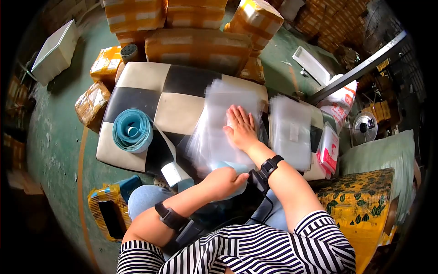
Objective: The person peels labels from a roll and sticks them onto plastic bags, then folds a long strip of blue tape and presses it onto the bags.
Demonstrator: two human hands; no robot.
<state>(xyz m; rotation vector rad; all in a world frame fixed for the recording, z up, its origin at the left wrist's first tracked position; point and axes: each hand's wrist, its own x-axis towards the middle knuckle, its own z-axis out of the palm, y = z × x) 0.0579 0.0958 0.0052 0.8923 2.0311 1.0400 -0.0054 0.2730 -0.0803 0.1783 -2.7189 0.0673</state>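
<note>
On a black and cream checkered cushioned bench (pixel 180 109) lies a fanned stack of clear plastic sleeves (pixel 214 105). My right hand (pixel 239 128) presses flat on the stack with its fingers spread. Nearer my body, my left hand (pixel 226 182) is closed on a pale blue translucent sheet, part of which shows beside the fist. A coiled roll of blue strip (pixel 132 130) sits on the bench's left side. A white strip curls (pixel 171 174) by the bench's front edge. A second stack of clear sleeves (pixel 292 132) lies to the right of my right hand.
Taped cartons (pixel 198 48) stand behind the bench. A white tub (pixel 57 52) is at the far left. A metal bar (pixel 360 66) slants across the right. A yellow wrapped box (pixel 356 201) stands at the lower right; a phone (pixel 111 219) rests on another package lower left.
</note>
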